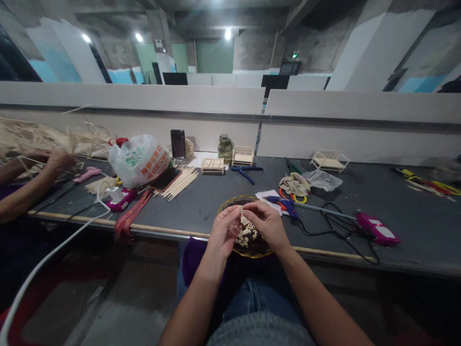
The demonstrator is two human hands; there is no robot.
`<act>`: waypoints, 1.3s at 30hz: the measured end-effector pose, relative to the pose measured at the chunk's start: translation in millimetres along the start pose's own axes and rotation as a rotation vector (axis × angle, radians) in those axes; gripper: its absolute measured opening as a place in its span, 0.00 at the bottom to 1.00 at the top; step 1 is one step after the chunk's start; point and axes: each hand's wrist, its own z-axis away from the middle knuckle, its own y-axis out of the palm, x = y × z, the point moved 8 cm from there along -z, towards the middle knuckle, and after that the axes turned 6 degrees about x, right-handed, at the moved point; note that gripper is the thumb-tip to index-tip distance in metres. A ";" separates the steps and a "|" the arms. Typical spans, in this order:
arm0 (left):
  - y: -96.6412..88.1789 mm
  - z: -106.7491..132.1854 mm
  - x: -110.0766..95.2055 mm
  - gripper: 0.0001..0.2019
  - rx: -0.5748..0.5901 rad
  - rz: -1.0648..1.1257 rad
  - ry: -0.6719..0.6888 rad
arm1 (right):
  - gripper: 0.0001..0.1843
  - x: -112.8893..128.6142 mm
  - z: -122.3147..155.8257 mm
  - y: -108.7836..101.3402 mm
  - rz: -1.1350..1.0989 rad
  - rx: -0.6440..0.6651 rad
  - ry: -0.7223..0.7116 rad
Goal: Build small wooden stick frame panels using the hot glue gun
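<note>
Over a yellow-rimmed basket (pixel 248 255) at the table's front edge, my left hand (pixel 226 228) and my right hand (pixel 265 222) meet fingertip to fingertip. Both are closed in a pinch around a small pale wooden piece (pixel 241 209); its exact shape is too small to tell. Inside the basket lie many short pale wooden bits (pixel 248 233), partly hidden by my hands. Just beyond my right hand, a blue glue gun (pixel 283 204) rests on a white paper.
Miniature bamboo furniture (pixel 243 156), a bundle of thin sticks (pixel 180 182), blue pliers (pixel 248 173) and a plastic bag (pixel 139 161) occupy the table. Cables run from a magenta power strip (pixel 378 228) at right. A co-worker's hands (pixel 59 161) work at far left.
</note>
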 end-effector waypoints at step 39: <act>15.0 11.7 -19.2 0.14 0.078 -0.260 0.179 | 0.04 60.0 15.0 -5.9 0.511 -0.099 -0.468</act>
